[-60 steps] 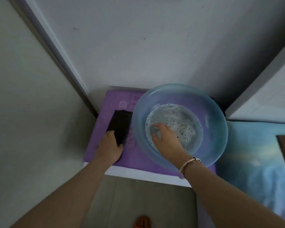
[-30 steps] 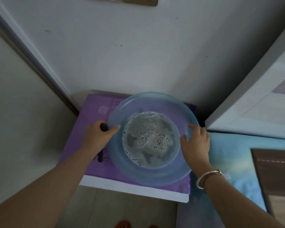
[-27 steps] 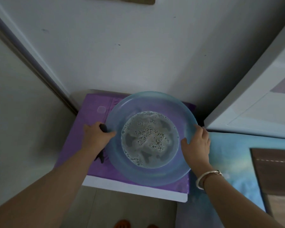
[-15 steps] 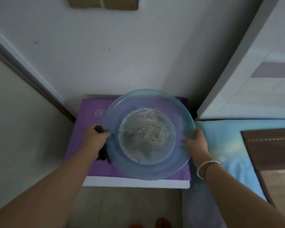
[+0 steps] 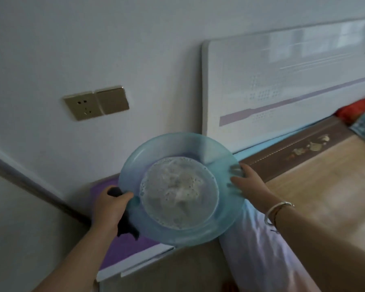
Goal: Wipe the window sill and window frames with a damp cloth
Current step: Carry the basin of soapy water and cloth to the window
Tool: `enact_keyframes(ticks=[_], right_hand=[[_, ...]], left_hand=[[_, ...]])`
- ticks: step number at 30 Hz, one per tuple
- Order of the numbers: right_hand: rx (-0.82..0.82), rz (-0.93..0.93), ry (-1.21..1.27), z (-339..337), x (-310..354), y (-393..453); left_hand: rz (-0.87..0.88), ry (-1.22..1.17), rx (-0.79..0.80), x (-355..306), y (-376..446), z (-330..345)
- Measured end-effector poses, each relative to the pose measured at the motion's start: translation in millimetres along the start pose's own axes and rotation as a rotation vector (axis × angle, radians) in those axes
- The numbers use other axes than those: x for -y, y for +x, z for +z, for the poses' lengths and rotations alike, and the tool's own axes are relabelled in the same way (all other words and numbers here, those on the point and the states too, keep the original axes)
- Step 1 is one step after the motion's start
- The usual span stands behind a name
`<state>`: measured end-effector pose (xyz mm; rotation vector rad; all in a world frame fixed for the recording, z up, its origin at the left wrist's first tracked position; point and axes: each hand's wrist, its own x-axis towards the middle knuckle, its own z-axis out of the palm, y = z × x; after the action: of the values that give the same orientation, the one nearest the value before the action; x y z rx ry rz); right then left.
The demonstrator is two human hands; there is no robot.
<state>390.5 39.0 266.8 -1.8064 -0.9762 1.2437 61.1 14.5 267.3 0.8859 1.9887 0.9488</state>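
Two hands, one basin, one cloth, one bracelet.

— What does the person wear on the arms?

— Nothing. Both forearms are bare, with no sleeves in view.

— And the hands?

— The left hand has no glove or ring that shows. The right hand is bare too.

— Any jewellery?

— A thin silver bangle circles the right wrist, smooth and shiny, sitting loose just behind the hand.
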Motion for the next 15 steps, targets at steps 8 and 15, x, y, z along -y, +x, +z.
enact_keyframes(ticks=[8,15], right_hand=[[-0.178,-0.011,0.302,-94,21,-104],[-0.435,-0.064,0.452,-193,5,-190]], left_hand=[[0.207,-0.019,0.167,-99,-87,-4],[0.364,0.025,0.324,-156,-175,51]])
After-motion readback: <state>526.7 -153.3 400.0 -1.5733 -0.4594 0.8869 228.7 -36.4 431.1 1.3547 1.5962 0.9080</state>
